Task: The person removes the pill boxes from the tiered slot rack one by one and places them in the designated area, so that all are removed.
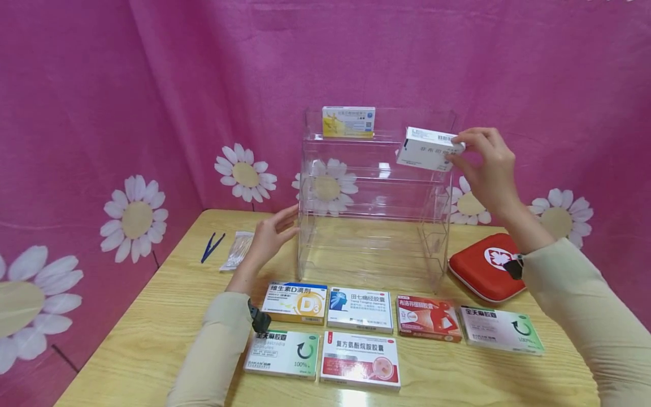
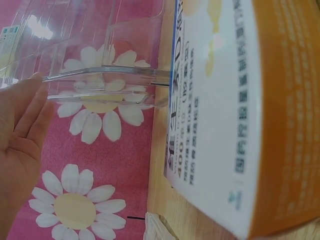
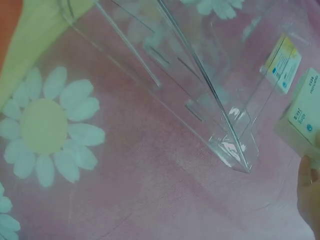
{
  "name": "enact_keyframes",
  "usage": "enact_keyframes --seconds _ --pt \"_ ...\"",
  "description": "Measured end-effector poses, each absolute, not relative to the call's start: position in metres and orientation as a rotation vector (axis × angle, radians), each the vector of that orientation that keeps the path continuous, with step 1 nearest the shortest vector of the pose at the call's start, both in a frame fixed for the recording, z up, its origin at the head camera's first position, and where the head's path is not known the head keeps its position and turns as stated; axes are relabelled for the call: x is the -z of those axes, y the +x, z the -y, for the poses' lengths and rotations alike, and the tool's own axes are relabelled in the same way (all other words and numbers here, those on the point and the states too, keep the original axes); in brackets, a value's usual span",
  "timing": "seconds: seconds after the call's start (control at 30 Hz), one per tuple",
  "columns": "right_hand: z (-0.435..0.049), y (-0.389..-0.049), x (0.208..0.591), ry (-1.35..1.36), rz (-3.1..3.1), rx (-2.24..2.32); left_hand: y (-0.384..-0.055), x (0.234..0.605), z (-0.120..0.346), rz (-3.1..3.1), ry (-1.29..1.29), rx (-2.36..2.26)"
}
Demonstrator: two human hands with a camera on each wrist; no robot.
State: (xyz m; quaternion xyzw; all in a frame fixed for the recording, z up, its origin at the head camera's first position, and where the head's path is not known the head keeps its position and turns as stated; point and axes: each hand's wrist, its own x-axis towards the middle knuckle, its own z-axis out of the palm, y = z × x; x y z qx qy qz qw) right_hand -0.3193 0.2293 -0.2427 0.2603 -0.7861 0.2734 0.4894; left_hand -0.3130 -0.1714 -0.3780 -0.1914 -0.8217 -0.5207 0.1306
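My right hand (image 1: 488, 167) pinches a white medicine box (image 1: 424, 151) by its right end, thumb below and fingers on top. The box is slightly tilted, in front of the upper right part of a clear stepped display rack (image 1: 373, 176). On the rack's top tier, at the left, stands a yellow-and-white medicine box (image 1: 348, 121). With fairly straight fingers, my left hand (image 1: 271, 236) touches the rack's left side; the left wrist view shows its fingertips at the clear panel edge (image 2: 100, 71). In the right wrist view only part of the right hand (image 3: 310, 200) appears.
Before the rack lie a vitamin D box (image 1: 295, 302), a blue-and-white box (image 1: 360, 308), a red box (image 1: 428, 318), two green-and-white boxes (image 1: 282, 353) (image 1: 500, 329) and a red-and-white box (image 1: 360, 360). A red case (image 1: 475, 268) sits right; blue tweezers (image 1: 212, 247) and a cotton swab pack (image 1: 237, 250) lie left.
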Motion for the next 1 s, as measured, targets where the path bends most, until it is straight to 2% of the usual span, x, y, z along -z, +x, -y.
enact_keyframes --seconds 0.63,1.0 --pt "-0.26 -0.229 0.323 0.842 2.012 -0.655 -0.314 0.379 0.171 2.43 -0.515 1.507" --pt "-0.264 -0.177 0.373 0.815 2.233 -0.715 -0.313 0.38 0.172 2.449 -0.506 1.5"
